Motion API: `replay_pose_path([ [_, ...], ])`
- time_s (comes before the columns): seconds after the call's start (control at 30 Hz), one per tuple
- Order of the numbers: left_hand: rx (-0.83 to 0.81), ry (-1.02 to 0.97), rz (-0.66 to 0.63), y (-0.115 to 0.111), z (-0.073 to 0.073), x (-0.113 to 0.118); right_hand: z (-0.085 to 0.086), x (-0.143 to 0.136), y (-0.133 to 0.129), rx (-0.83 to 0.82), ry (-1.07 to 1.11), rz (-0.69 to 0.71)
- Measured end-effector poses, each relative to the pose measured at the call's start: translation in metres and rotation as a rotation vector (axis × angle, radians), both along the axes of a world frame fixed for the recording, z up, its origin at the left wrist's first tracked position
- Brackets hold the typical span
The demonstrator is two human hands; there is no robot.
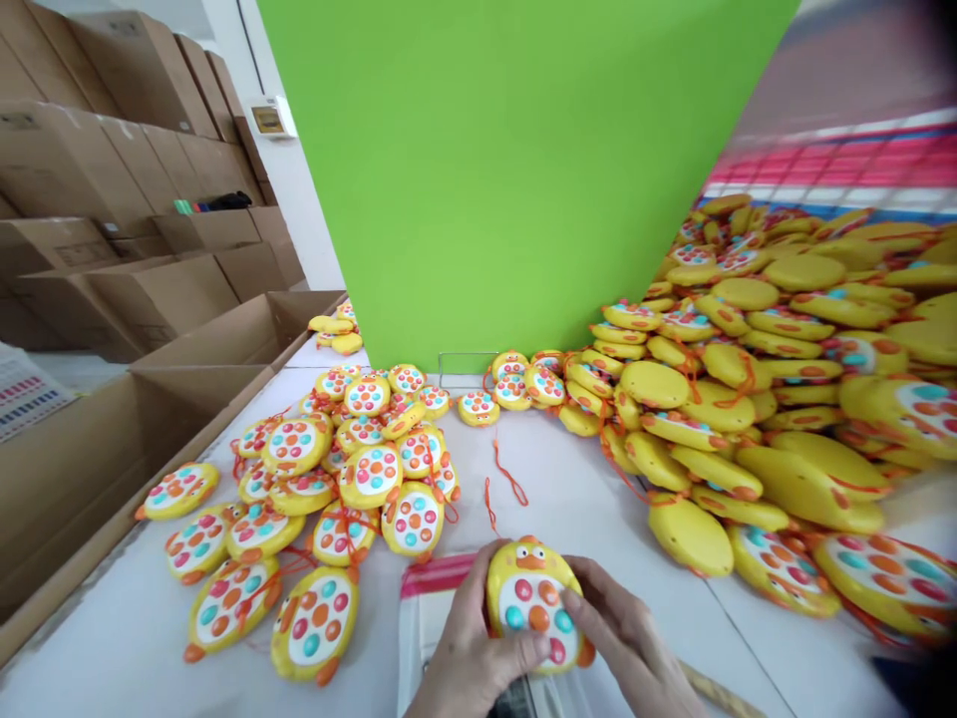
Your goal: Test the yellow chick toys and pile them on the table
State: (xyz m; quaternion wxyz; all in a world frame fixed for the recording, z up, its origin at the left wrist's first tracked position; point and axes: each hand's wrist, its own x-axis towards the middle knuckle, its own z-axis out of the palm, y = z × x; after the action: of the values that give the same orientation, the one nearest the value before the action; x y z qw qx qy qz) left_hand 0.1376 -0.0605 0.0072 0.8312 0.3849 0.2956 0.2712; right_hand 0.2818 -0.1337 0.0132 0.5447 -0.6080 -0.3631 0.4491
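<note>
A yellow duck-shaped toy (529,578) with a white face panel and pink, orange and turquoise buttons is held upright between both hands near the bottom centre. My left hand (478,638) wraps its left side, thumb across the lower buttons. My right hand (620,623) grips its right edge, a finger or thumb tip by the buttons. Beneath the hands lies a clear plastic bag (419,618) with a pink top strip, partly covered. Two loose orange cords (510,474) rest on the white table (553,499) beyond the toy.
Several similar toys (314,623) lie at the left, mostly buttons up. A large heap of them (688,534) rises at the right. An open cardboard box (90,479) stands at the left edge. A green panel (493,179) rises behind; stacked cartons (67,160) fill the back left.
</note>
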Motion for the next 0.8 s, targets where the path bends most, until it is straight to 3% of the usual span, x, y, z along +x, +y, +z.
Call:
replay_pose_path([
  [0.23,0.107,0.168,0.001,0.001,0.023,0.000,-0.008,-0.004,0.019,-0.010,-0.130,0.057],
  [0.33,0.134,0.172,0.101,0.008,0.014,0.001,-0.003,-0.010,0.030,0.013,-0.084,0.071],
  [0.47,0.078,0.003,0.281,0.025,-0.010,-0.001,0.009,-0.007,0.056,0.010,-0.031,0.069],
  [0.6,0.047,0.023,0.315,0.036,-0.034,-0.003,0.021,0.000,0.117,0.004,-0.046,-0.036],
  [0.8,-0.006,0.032,0.295,0.033,-0.060,0.008,0.034,0.005,0.234,0.024,-0.465,-0.020],
])
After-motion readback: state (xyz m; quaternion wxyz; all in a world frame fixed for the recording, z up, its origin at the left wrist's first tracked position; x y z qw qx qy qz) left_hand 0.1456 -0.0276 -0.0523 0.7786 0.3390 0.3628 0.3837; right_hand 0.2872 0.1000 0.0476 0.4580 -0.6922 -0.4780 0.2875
